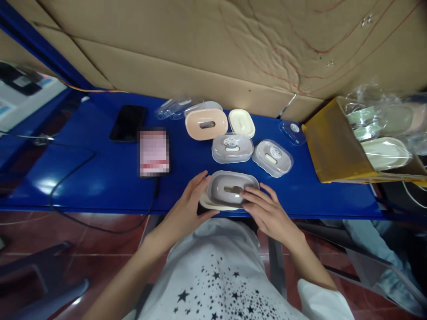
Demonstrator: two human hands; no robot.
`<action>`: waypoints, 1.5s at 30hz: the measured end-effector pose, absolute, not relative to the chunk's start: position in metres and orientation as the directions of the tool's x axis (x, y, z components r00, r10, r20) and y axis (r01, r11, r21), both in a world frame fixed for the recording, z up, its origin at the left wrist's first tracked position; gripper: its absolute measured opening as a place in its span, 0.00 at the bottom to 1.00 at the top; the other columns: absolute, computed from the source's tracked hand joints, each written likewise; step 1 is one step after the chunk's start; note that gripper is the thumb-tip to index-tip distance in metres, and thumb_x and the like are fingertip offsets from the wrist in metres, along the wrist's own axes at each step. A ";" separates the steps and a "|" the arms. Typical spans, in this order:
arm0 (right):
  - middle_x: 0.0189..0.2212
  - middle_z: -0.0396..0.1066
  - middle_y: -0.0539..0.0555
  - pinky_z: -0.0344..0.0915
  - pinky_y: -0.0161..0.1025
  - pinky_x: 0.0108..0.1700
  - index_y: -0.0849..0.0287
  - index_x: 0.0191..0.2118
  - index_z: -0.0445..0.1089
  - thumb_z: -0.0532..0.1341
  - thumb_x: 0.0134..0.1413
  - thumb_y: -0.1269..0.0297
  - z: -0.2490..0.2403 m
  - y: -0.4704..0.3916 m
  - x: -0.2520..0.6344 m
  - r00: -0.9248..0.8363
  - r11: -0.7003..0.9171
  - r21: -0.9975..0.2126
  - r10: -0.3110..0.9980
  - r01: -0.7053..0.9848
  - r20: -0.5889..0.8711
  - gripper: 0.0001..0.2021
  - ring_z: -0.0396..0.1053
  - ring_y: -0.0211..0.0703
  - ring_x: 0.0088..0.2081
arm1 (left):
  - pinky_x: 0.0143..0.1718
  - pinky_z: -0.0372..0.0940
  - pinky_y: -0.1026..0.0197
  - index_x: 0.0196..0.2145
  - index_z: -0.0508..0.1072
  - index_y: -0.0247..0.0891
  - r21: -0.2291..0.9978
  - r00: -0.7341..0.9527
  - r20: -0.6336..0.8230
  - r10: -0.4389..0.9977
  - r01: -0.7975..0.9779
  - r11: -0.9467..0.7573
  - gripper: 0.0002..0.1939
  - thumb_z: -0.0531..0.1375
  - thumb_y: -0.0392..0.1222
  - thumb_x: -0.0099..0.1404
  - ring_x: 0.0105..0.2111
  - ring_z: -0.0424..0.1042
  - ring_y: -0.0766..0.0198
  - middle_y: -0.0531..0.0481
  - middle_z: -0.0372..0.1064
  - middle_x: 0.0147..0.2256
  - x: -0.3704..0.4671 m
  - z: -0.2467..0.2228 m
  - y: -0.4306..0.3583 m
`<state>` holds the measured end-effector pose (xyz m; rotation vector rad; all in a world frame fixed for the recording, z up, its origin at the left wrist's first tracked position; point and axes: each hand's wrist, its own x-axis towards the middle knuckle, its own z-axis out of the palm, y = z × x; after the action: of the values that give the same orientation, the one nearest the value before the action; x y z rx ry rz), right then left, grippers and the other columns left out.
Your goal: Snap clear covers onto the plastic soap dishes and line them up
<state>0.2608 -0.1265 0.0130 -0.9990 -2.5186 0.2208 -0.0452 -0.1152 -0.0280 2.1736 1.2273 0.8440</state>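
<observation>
My L hand (188,204), half-open, & R hand (269,213), fingers loosely bent, hold 1 grey dish (217,186) w/ 1 cream dish (211,206) under, nr table edge. Behind: 2 clear-topped boxes (232,155), 1 peach tray (196,126), 1 pale tray (240,121), approx. 3 clear lids (180,106). 1 blk phone (128,122). Blue table (187,155), cardboard wall (167,58), red tile floor (106,249).

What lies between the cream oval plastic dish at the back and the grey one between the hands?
A clear-lidded grey oval plastic dish, seen in the head view.
</observation>
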 end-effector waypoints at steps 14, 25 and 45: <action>0.43 0.81 0.52 0.77 0.47 0.46 0.48 0.52 0.76 0.61 0.76 0.51 0.015 -0.115 0.259 -0.043 0.237 -0.908 0.971 0.346 0.237 0.11 0.79 0.48 0.43 | 0.69 0.68 0.31 0.79 0.40 0.57 0.717 0.387 0.270 0.882 0.530 -0.452 0.53 0.71 0.50 0.72 0.77 0.55 0.37 0.34 0.45 0.78 -0.045 -0.031 -0.114; 0.66 0.71 0.59 0.70 0.60 0.68 0.47 0.66 0.70 0.58 0.76 0.43 -0.008 -0.094 0.236 -0.085 0.177 -0.843 0.984 0.508 0.156 0.23 0.70 0.55 0.66 | 0.67 0.72 0.35 0.79 0.46 0.58 0.666 0.395 0.246 0.885 0.595 -0.451 0.46 0.68 0.51 0.75 0.74 0.63 0.39 0.37 0.55 0.75 -0.042 -0.032 -0.116; 0.82 0.43 0.50 0.53 0.64 0.79 0.44 0.73 0.66 0.54 0.75 0.75 0.019 -0.081 0.232 -0.766 0.712 -0.409 0.641 0.571 0.044 0.28 0.42 0.49 0.82 | 0.73 0.64 0.36 0.76 0.59 0.56 0.695 0.518 0.278 0.809 0.473 -0.542 0.38 0.67 0.54 0.75 0.77 0.57 0.44 0.43 0.50 0.79 -0.055 -0.025 -0.110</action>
<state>0.2323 -0.0810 0.0189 -0.9778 -2.7344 0.5622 -0.0548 -0.1099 -0.0252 2.2122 1.0410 0.8051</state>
